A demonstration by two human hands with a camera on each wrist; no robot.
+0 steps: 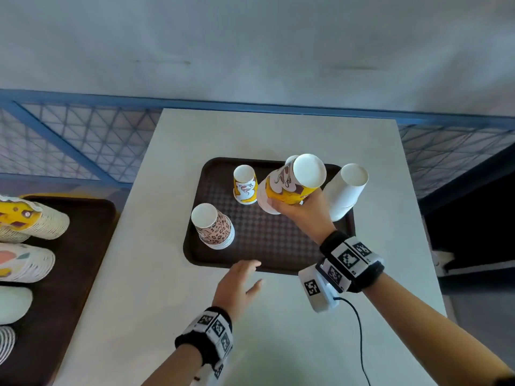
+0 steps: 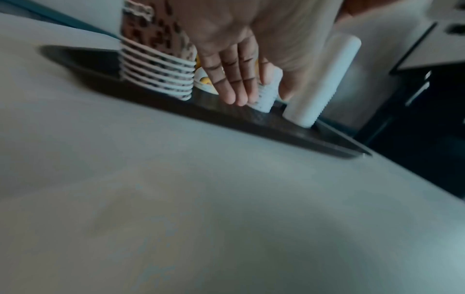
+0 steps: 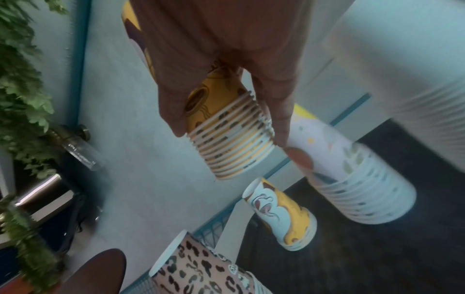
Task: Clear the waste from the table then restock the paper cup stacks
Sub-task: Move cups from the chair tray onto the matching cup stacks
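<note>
paper cups: printed, smooth | tray: dark plastic, textured checker | table: matt, smooth

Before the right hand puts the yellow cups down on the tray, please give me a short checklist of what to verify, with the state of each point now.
1. Right hand grips the yellow cup stack firmly: ok, fingers curl round it.
2. Held stack is clear of the tray: ok in the right wrist view.
3. Target, the small yellow stack, stands upside down and free: ok.
4. Left hand is out of the way: ok, open at the tray's near edge.
5. Neighbours, the leopard stack and white stack, stand steady: ok.
6. Held stack is upright: not ok, it tilts.
</note>
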